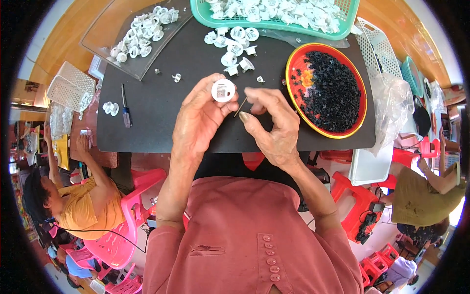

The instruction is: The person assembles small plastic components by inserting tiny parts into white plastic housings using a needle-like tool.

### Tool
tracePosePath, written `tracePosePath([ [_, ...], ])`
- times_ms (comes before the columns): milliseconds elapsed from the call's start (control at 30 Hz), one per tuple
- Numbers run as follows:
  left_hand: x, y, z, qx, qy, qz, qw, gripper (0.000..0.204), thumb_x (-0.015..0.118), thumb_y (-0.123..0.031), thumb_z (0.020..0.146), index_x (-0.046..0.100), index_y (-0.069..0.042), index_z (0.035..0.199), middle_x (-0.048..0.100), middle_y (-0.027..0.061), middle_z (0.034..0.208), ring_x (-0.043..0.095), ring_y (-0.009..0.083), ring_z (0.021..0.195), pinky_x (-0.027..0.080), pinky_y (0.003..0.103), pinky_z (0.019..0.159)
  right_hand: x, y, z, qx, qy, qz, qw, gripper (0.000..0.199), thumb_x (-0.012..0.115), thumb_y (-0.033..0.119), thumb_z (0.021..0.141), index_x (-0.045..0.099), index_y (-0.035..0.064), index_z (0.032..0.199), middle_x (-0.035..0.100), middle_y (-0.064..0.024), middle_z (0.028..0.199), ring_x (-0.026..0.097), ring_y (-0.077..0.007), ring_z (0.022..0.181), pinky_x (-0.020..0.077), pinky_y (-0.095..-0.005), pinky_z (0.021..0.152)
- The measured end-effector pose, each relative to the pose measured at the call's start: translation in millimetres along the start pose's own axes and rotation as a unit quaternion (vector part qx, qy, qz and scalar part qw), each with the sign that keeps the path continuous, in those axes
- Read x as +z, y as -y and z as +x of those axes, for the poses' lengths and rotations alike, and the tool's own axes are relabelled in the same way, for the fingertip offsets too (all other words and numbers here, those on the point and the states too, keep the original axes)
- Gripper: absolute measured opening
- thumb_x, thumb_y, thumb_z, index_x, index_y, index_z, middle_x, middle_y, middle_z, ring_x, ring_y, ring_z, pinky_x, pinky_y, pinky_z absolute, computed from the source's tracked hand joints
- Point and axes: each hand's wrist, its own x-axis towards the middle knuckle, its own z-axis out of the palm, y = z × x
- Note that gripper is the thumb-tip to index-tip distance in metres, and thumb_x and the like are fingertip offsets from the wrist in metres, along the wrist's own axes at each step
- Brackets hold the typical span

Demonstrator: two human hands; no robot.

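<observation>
Between the thumb and fingers of my left hand (pixel 198 115) is a white round plastic part (pixel 223 90), its open face with a slotted middle turned up. My right hand (pixel 276 127), just to its right, pinches a thin brass-coloured rod (pixel 240 106) that slants down toward the left hand. The rod's tip is apart from the white part. Beyond the hands, several similar white plastic parts (pixel 237 47) lie loose on the dark table (pixel 156 122). A small white piece (pixel 260 79) lies just past my right fingers.
A red tray with a yellow rim (pixel 288 73) at the right holds many small black pieces (pixel 333 93). A green basket (pixel 274 27) and a clear tray (pixel 105 46) at the back hold white parts. A screwdriver (pixel 126 109) lies left. Other people (pixel 98 206) sit on both sides.
</observation>
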Motion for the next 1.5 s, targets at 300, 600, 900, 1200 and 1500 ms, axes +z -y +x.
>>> tracePosePath([
  [300, 18, 20, -11, -0.026, -0.086, -0.020, 0.996, 0.028, 0.048, -0.014, 0.095, 0.051, 0.005, 0.115, 0.060, 0.0159, 0.102, 0.062, 0.0247, 0.087, 0.055, 0.039, 0.080, 0, 8, 16, -0.044, 0.014, -0.112, 0.993, 0.048, 0.077, 0.009, 0.062, 0.061, 0.0039, 0.108, 0.059, -0.0098, 0.098, 0.059, -0.0244, 0.087, 0.0495, -0.0335, 0.075],
  [600, 24, 22, -11, -0.015, -0.012, -0.027, 0.999, 0.029, 0.051, -0.016, 0.094, 0.050, 0.005, 0.113, 0.059, 0.0157, 0.099, 0.061, 0.0229, 0.090, 0.053, 0.037, 0.082, -7, 7, 18, -0.075, 0.025, -0.183, 0.980, 0.037, 0.076, 0.007, 0.065, 0.066, 0.0021, 0.100, 0.061, -0.0107, 0.092, 0.062, -0.0238, 0.083, 0.0515, -0.0321, 0.070],
  [900, 20, 29, -13, -0.013, -0.034, 0.038, 0.999, 0.033, 0.053, -0.018, 0.093, 0.048, 0.005, 0.116, 0.060, 0.0138, 0.095, 0.060, 0.0195, 0.086, 0.052, 0.035, 0.080, -19, 12, 9, -0.058, 0.032, -0.201, 0.977, 0.037, 0.078, 0.014, 0.066, 0.064, 0.0017, 0.098, 0.063, -0.0097, 0.090, 0.062, -0.0223, 0.074, 0.0508, -0.0319, 0.064],
  [1200, 26, 38, -7, -0.047, -0.025, 0.012, 0.998, 0.036, 0.052, -0.020, 0.094, 0.050, 0.009, 0.115, 0.061, 0.0180, 0.093, 0.060, 0.0210, 0.080, 0.053, 0.036, 0.076, -116, -31, 38, -0.062, 0.039, -0.335, 0.939, 0.010, 0.065, 0.011, 0.078, 0.066, 0.0072, 0.087, 0.062, -0.0089, 0.078, 0.061, -0.0265, 0.073, 0.0460, -0.0366, 0.062],
  [1500, 21, 41, -10, -0.043, -0.024, 0.008, 0.999, 0.034, 0.052, -0.020, 0.094, 0.050, 0.008, 0.114, 0.061, 0.0195, 0.099, 0.060, 0.0215, 0.079, 0.053, 0.036, 0.074, -114, -56, 54, -0.127, 0.181, -0.378, 0.899, 0.010, 0.063, 0.015, 0.079, 0.069, 0.0102, 0.086, 0.063, -0.0051, 0.082, 0.059, -0.0242, 0.081, 0.0412, -0.0394, 0.069],
])
